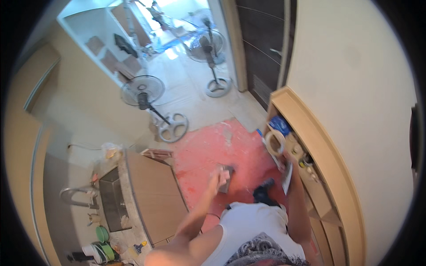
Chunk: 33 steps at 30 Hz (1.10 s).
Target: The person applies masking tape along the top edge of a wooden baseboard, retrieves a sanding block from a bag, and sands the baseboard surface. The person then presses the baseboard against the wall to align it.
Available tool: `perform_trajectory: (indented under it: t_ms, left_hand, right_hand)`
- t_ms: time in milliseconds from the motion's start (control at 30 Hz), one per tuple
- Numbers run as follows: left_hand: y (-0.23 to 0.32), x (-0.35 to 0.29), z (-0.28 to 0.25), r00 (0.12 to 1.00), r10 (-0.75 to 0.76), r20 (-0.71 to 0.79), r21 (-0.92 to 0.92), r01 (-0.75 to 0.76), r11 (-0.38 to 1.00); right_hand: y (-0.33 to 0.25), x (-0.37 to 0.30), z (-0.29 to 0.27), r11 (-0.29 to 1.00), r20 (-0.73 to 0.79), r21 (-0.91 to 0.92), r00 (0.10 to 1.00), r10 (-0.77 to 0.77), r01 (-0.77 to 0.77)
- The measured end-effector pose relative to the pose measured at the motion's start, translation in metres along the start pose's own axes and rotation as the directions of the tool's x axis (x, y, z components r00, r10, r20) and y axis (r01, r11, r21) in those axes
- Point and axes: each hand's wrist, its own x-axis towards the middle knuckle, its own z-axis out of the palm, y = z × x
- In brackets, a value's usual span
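Note:
My left hand (221, 176) is closed around a flat, dark grey rectangular plate (227, 182), held out over the red floor; its exact kind is unclear. On the other side, my right hand (285, 161) is beside the open wooden shelf unit, its fingers closed on a flat pale blade-like tool (287, 178) that points down towards my body. A roll of tape (275, 142) shows just beyond that hand; I cannot tell whether it is held or rests on the shelf. A blue bundle (279, 125) lies on the shelf behind the roll.
Two stand fans (143, 91) (208, 49) stand ahead on the pale covered floor. To the left, a counter (133, 190) holds a sink (114, 201), a faucet (79, 195) and a green bowl (102, 233). The wooden shelf unit (317, 128) curves along the right, past a dark door (262, 40).

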Motion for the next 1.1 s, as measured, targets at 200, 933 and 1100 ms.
perform_trajectory:
  t_ms: [200,933,1100]
  left_hand:
    - [0.147,0.009,0.230,0.875,0.324,0.359,0.105,-0.382,0.918]
    - [0.287,0.106,0.336,0.585,0.508,0.633,0.062,-0.692,0.720]
    - [0.298,0.133,0.338,0.730,0.320,0.604,-0.118,-0.315,0.942]
  right_hand:
    - [-0.054,0.088,-0.005,0.870,0.430,0.418,0.900,0.063,-0.261]
    - [-0.173,0.167,0.093,0.312,0.217,-0.692,0.600,-0.770,0.651]
    - [-0.177,0.186,0.131,0.401,0.194,-0.676,0.675,-0.712,0.618]
